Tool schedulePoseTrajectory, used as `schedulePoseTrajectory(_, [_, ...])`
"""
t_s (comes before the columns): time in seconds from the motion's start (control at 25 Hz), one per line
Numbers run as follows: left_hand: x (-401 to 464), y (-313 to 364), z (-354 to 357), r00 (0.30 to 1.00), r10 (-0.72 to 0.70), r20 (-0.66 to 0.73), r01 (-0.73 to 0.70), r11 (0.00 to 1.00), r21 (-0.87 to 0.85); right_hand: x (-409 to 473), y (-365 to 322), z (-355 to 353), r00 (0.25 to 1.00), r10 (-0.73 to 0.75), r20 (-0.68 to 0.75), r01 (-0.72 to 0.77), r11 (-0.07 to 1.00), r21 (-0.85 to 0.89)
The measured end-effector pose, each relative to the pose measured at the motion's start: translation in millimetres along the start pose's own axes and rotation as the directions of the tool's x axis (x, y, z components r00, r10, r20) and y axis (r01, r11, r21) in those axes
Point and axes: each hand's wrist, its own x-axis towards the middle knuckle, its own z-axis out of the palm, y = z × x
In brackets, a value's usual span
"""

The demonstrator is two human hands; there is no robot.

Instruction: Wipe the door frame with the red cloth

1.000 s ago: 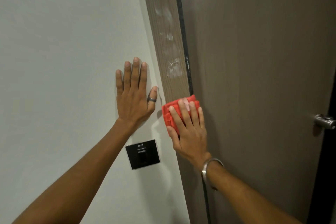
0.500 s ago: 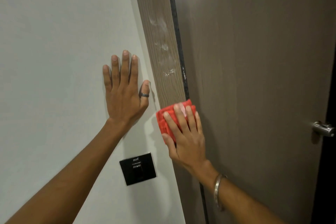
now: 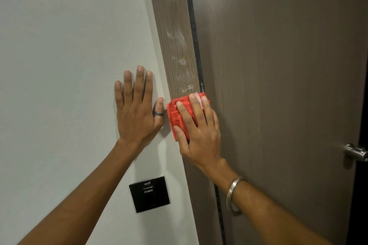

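Note:
The wood-grain door frame point(image 3: 175, 32) runs up the middle of the head view, with white smears above the cloth. A folded red cloth point(image 3: 176, 114) lies flat against the frame. My right hand point(image 3: 199, 131) presses on it, fingers spread over its right half. Just left of the frame, my left hand point(image 3: 137, 109) rests flat on the white wall point(image 3: 59, 65), fingers apart, a ring on the thumb, holding nothing.
The brown door point(image 3: 278, 85) fills the right side, with a black seal strip point(image 3: 194, 26) between it and the frame. A metal door handle point(image 3: 355, 152) sticks out at the far right. A black wall switch plate point(image 3: 149, 194) sits below my left hand.
The cloth and my right hand stay at about the same spot under the smears. The view shifted slightly between frames, and my left hand stays planted on the wall.

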Motion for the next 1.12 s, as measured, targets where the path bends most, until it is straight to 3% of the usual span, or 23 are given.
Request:
schedulePoseTrajectory(0.24, [0,1,4,1.0,0.003,-0.01,-0.003,1.0,0.01,82,0,0,0.997,0.021,-0.07,-0.016,0.998,0.067])
schedulePoseTrajectory(0.52, [-1,2,-2,1.0,-0.009,0.009,0.008,1.0,0.026,-22,6,-6,0.996,0.01,0.083,-0.017,0.996,0.088])
schedulePoseTrajectory(0.72, [-2,2,0,1.0,-0.01,0.011,0.01,1.0,0.027,30,8,-6,0.998,-0.036,0.059,0.029,0.993,0.117])
schedulePoseTrajectory(0.88, [-2,1,4,1.0,-0.013,-0.001,0.013,0.999,0.031,77,1,0,1.0,0.011,-0.028,-0.01,1.0,0.018])
schedulePoseTrajectory(1.12, [-3,0,-1,1.0,-0.003,0.02,0.003,1.0,0.015,-24,-3,0,0.999,-0.002,0.049,0.008,0.992,-0.127])
